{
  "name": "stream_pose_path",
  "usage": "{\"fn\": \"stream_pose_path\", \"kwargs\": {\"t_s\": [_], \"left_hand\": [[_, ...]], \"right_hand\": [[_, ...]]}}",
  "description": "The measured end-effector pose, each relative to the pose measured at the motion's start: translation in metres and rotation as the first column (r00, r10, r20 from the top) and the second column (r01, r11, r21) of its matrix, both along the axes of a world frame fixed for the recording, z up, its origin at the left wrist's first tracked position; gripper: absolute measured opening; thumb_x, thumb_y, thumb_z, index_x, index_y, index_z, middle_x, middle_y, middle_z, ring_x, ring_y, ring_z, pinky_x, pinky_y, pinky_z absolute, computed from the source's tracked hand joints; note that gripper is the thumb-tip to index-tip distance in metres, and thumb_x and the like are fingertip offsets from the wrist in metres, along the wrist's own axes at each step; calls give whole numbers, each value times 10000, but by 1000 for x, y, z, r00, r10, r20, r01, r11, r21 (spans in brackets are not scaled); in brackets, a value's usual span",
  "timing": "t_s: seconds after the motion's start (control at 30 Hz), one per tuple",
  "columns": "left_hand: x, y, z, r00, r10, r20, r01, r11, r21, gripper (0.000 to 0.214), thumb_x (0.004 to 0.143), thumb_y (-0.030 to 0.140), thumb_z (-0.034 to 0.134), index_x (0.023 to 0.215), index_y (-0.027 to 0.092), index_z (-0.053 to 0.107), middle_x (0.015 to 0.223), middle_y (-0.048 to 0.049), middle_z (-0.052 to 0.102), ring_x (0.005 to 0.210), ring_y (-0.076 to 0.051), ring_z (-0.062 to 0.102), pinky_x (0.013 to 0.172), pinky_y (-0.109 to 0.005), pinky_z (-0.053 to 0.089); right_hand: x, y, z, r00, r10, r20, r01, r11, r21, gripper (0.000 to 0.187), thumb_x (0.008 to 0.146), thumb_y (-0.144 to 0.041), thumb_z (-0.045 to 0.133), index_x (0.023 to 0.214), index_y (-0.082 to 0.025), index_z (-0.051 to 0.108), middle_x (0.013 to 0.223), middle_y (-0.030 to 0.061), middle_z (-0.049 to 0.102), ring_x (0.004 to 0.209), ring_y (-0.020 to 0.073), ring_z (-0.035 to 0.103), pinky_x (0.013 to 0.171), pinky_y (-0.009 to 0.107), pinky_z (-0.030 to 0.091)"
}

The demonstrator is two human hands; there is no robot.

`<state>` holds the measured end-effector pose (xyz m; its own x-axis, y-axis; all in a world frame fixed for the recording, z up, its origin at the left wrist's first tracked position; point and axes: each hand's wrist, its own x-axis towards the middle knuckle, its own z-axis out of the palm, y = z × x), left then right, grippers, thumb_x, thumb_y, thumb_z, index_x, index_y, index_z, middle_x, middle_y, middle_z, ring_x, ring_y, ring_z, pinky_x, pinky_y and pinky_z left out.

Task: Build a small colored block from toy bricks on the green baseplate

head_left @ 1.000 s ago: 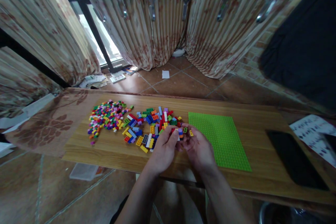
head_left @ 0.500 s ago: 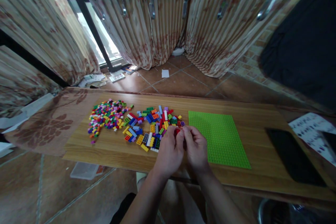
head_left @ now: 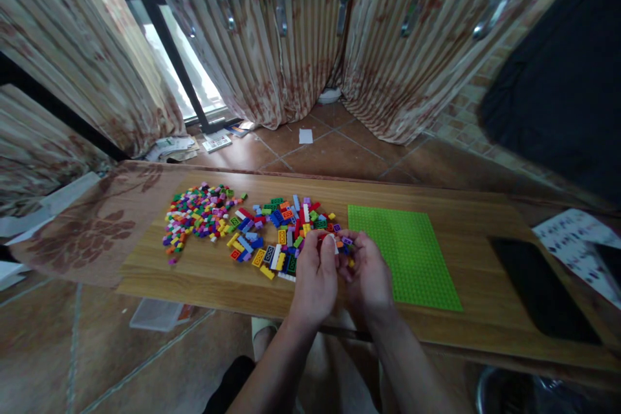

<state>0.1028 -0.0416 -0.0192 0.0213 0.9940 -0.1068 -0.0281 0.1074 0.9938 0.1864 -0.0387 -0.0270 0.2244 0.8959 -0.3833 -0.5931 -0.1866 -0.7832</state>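
Both my hands meet over the near middle of a wooden table (head_left: 204, 275). My left hand (head_left: 315, 278) is curled, its fingertips pinching small toy bricks (head_left: 342, 242) together with my right hand (head_left: 369, 272), which cups several of them. To their left lies a spread of larger coloured bricks (head_left: 274, 233), and farther left a heap of tiny coloured bricks (head_left: 196, 213). A bright green studded baseplate (head_left: 407, 252) lies flat just right of my right hand.
A black phone (head_left: 538, 297) lies on the table's right end, near printed paper (head_left: 577, 242). A floral cloth (head_left: 87, 223) covers the left end. Curtains and a window stand behind; papers lie on the tiled floor.
My hands first closed tightly together over the bricks, then parted a little, so several small bricks show again between the fingertips. Both hands have drifted slightly right.
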Motion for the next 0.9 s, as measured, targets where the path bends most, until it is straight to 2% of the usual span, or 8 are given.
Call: {"fn": "stream_pose_path", "kwargs": {"t_s": [0.13,0.23,0.37,0.6,0.73,0.9], "left_hand": [[0,-1,4,993,10,-115,-2,998,71,288,927,447,423,1007,192,531,848,-33,620,724,-140,574,646,-248,433],[1,-2,6,987,20,-162,-4,995,95,273,938,429,409,976,187,529,858,-38,623,750,-145,577,681,-256,426],[3,-4,8,978,37,-203,-15,994,110,244,951,400,387,928,192,513,832,-27,612,751,-140,570,704,-254,418],[5,-4,9,975,54,-216,-29,992,120,234,958,382,367,919,197,505,829,-26,601,758,-140,562,711,-254,409],[6,-4,6,975,97,-201,-76,991,110,252,961,389,341,932,198,503,826,-27,598,725,-137,553,680,-253,406],[5,-2,5,978,91,-189,-75,993,87,243,947,406,376,937,201,505,807,-23,596,711,-137,547,670,-255,406]], "right_hand": [[-3,-3,-2,983,62,171,-77,993,84,315,753,-510,651,800,-200,621,640,-31,597,502,90,478,451,210,344],[-5,-5,-3,942,-5,335,-60,981,184,272,789,-468,644,791,-199,608,744,-8,636,628,116,538,567,235,422],[-7,-7,-3,871,-82,485,-45,968,245,262,844,-444,583,769,-193,595,760,1,639,701,136,564,663,261,452],[-16,-7,-3,864,-159,478,41,968,248,283,827,-457,594,743,-187,584,711,1,620,661,134,546,620,260,432],[-18,-4,-2,885,-212,415,128,967,220,347,815,-502,585,667,-192,532,615,-31,526,565,107,456,533,239,384],[-18,-1,-5,892,-165,421,82,975,208,343,836,-497,569,699,-183,544,649,-19,521,588,102,446,528,221,382]]}}
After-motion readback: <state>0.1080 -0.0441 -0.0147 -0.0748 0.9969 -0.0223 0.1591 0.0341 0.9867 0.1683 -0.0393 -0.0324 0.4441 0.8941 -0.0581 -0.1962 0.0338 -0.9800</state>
